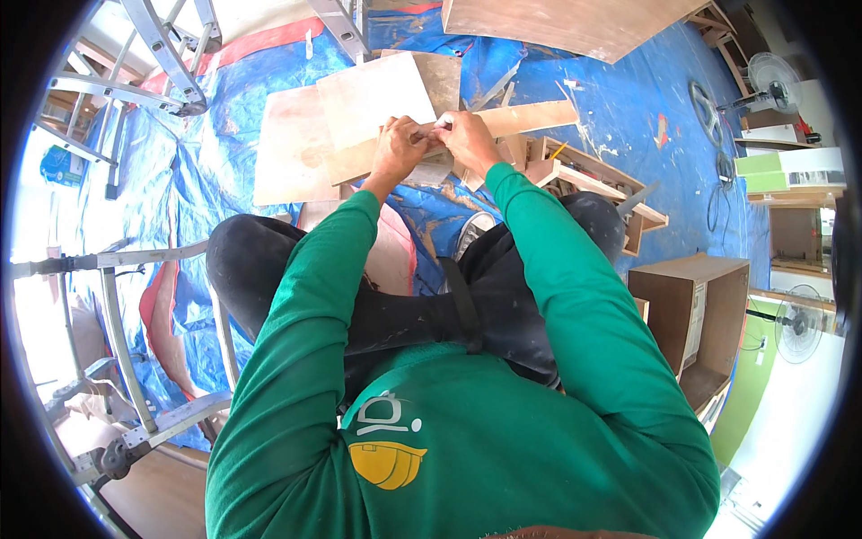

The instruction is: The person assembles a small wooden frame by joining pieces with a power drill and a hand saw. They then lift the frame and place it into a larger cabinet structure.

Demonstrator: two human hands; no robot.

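My left hand (pixel 398 148) and my right hand (pixel 467 139) meet in front of me with their fingers closed in a pinch. Something small and dark sits between the fingertips, too small to name. Just beneath the hands runs a long narrow wooden strip (pixel 530 116), extending out to the right and the lower left. Under and beyond it lie flat plywood sheets (pixel 373 94), one paler than the others. Close to my right wrist stands an open wooden tray (pixel 588 180) with a yellow pencil (pixel 559 151) and a saw-like blade (pixel 637 198) at it.
A blue tarp (pixel 224 126) covers the floor. Metal ladders (pixel 162 54) stand at the far left, with a metal frame (pixel 117 314) nearer. A large wooden panel (pixel 557 22) is at the back. On the right are a brown open cabinet (pixel 664 292) and a fan (pixel 774 83).
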